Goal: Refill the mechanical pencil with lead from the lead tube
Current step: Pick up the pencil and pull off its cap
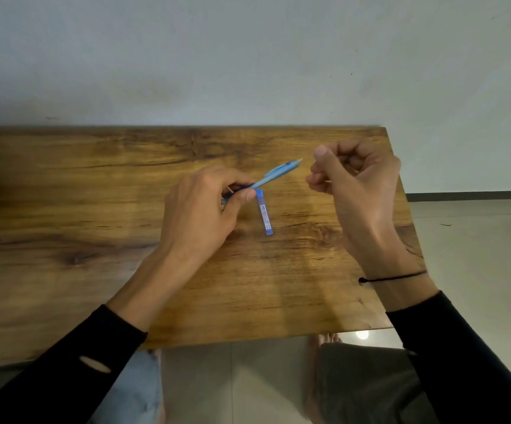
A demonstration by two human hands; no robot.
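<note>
I see the left hand (200, 206) closed around the lower end of the light blue mechanical pencil (274, 174), thumb and fingers pinching it so the barrel slants up and to the right above the wooden surface (95, 194). The pencil's pale far end points toward the right hand (355, 175). That hand is raised just beside the pencil's end, its fingers curled in with the thumb and forefinger pressed together; whether a lead sits in the pinch I cannot tell, it is too fine to make out. The blue lead tube (264, 213) lies flat on the surface between the two hands, just below the pencil, its length running toward me. A thin black cord (391, 276) circles the right wrist, and both forearms wear black sleeves.
</note>
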